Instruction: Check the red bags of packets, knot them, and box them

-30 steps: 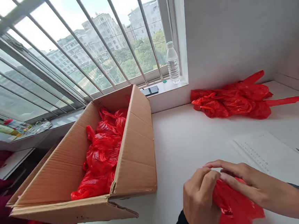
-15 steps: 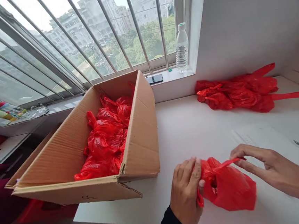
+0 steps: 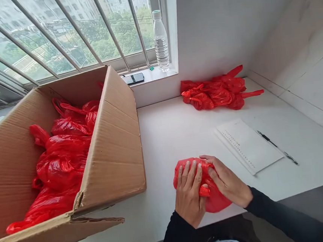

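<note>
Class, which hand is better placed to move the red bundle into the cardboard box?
Probably left: the left hand rests on the red bundle on the side nearer the cardboard box.

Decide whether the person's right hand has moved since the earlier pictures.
Yes. The right hand has come leftward, away from the paper sheet, and now rests on the red bag beside the left hand.

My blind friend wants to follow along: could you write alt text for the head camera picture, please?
A left hand and right hand hold a crumpled red plastic bag down on a white table. To their left stands an open cardboard box full of red bags; beyond lie a pile of red bags, a printed sheet and a pen.
</note>
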A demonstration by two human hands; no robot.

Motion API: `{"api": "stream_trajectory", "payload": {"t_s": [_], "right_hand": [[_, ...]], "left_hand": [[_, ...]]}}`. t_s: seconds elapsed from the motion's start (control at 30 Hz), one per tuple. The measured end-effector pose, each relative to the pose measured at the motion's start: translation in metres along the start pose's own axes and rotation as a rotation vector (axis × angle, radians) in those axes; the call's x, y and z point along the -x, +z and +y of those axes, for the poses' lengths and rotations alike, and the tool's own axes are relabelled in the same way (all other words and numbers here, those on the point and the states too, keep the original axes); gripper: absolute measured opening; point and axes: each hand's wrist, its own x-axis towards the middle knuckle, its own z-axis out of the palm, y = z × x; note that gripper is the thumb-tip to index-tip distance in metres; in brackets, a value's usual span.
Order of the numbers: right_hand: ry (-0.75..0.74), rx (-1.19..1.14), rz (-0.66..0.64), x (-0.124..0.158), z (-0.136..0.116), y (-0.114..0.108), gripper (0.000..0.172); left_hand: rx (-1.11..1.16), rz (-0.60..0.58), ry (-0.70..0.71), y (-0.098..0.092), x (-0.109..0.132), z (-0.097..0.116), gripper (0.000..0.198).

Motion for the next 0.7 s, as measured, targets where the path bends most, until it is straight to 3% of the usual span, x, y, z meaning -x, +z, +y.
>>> {"api": "stream_trajectory", "payload": {"t_s": [0.13, 0.33, 0.5, 0.57, 0.63, 0.7], "right_hand": [[-0.102, 0.152, 0.152, 0.007, 0.029, 0.029, 0.023], [-0.105, 0.122, 0.152, 0.009, 0.049, 0.024, 0.026], [0.17, -0.093, 0.154, 0.019, 0.042, 0.005, 0.035], [0.277, -0.157, 0.208, 0.021, 0.041, -0.008, 0.036], [0.329, -0.181, 0.277, 0.021, 0.041, -0.018, 0.034], [0.341, -0.176, 0.345, 0.019, 0.042, -0.024, 0.032]], "left_hand": [[-0.03, -0.055, -0.038, 0.02, 0.004, -0.005, 0.065], [0.032, -0.085, -0.09, 0.023, 0.004, -0.001, 0.066], [0.123, -0.005, -0.178, -0.004, 0.003, 0.026, 0.052], [0.152, 0.084, -0.249, -0.017, 0.0, 0.039, 0.043], [0.175, 0.147, -0.286, -0.024, -0.002, 0.048, 0.046], [0.188, 0.137, -0.253, -0.021, -0.003, 0.049, 0.035]]}}
